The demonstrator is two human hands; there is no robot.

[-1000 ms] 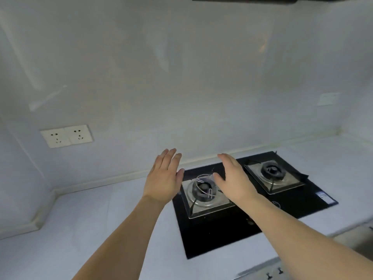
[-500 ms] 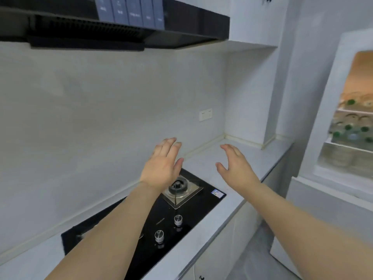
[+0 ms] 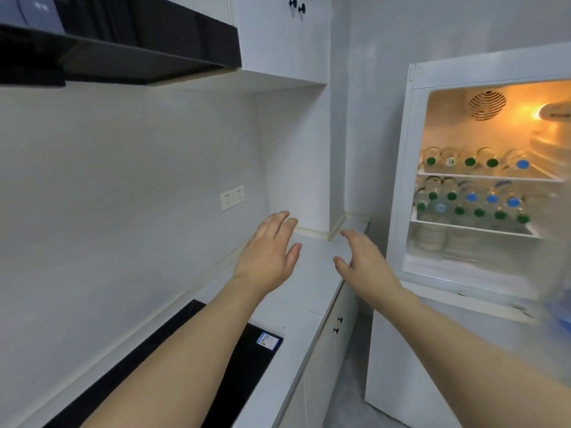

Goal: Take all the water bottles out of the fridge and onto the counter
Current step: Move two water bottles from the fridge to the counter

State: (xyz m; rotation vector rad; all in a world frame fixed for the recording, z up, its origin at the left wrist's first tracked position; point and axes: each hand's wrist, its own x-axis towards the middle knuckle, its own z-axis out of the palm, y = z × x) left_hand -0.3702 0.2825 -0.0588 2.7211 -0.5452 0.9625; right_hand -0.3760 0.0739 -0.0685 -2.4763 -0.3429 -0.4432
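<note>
Both my left hand (image 3: 265, 257) and right hand (image 3: 366, 264) hang relaxed, empty. Water bottles (image 3: 472, 205) lie caps-out on fridge (image 3: 398, 180) shelves, beyond and right of right hand. Likely heavy, slick if cold; grip the body behind the cap.

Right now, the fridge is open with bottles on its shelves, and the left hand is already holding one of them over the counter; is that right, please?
Not quite. The head view shows the fridge open with bottles on its shelves, but the left hand holds nothing: it hovers open and empty over the counter.
</note>
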